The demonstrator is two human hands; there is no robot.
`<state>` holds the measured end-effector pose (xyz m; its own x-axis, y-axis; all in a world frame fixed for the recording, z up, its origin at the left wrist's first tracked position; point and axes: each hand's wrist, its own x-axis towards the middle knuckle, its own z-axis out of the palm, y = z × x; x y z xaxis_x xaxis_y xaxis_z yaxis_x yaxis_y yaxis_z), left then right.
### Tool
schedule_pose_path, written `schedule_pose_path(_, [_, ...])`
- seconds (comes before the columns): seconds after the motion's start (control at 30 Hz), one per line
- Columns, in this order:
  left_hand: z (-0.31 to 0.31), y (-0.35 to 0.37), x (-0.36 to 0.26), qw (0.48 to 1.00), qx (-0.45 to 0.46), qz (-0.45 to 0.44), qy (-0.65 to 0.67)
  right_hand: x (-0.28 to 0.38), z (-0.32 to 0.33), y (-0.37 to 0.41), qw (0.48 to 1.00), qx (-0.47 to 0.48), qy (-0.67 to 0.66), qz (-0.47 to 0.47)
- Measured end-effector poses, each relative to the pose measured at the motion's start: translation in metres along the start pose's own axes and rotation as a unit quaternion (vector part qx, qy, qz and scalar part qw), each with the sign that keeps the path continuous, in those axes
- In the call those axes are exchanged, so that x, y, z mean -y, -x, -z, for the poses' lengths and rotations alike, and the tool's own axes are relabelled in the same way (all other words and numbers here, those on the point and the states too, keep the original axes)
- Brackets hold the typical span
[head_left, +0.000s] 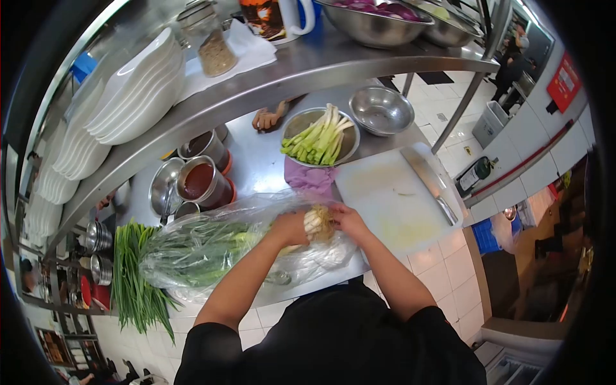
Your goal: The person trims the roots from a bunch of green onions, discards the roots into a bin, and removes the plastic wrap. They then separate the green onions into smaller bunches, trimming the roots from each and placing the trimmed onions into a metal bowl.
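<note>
My left hand (290,229) is closed around a bunch of green onions (313,222) near their white bulbs and stringy roots. My right hand (347,220) has its fingers bent at the root end; what it pinches, if anything, is hard to make out. The leaves run left inside a clear plastic bag (205,247), and their green tips (138,276) spill out over the counter's edge. Just beyond my hands, a metal bowl (351,142) holds cut pale-green stalks (317,140) on a purple cloth (309,178).
Right of my hands lies a white cutting board (372,189) with a knife (427,183). Sauce containers (204,179) stand left, a steel bowl (382,110) at the back. Another person's hand (269,118) rests across the counter. A shelf (256,67) with white dishes (138,93) overhangs the counter.
</note>
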<state>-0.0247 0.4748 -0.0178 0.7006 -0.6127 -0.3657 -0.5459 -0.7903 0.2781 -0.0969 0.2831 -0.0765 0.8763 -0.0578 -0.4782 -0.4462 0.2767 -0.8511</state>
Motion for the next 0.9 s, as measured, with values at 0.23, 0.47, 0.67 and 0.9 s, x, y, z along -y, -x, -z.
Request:
schedule_pose_path(0.23, [-0.006, 0.008, -0.004, 0.999, 0.011, -0.002, -0.032, -0.051, -0.024, 0.067, 0.989, -0.139, 0.007, 0.039])
schedule_pose_path(0.47, [0.001, -0.005, 0.006, 0.998, 0.055, -0.010, 0.008, -0.066, -0.067, 0.065, 0.940, 0.008, -0.318, -0.125])
schedule_pose_path(0.67, [0.031, -0.012, 0.014, 0.984, 0.152, -0.061, 0.069, -0.065, -0.075, 0.054, 0.931, 0.066, -0.346, -0.101])
schedule_pose_path(0.9, [0.100, 0.032, 0.003, 0.957, 0.127, -0.158, 0.206, -0.017, -0.103, 0.098, 0.974, 0.059, -0.157, 0.150])
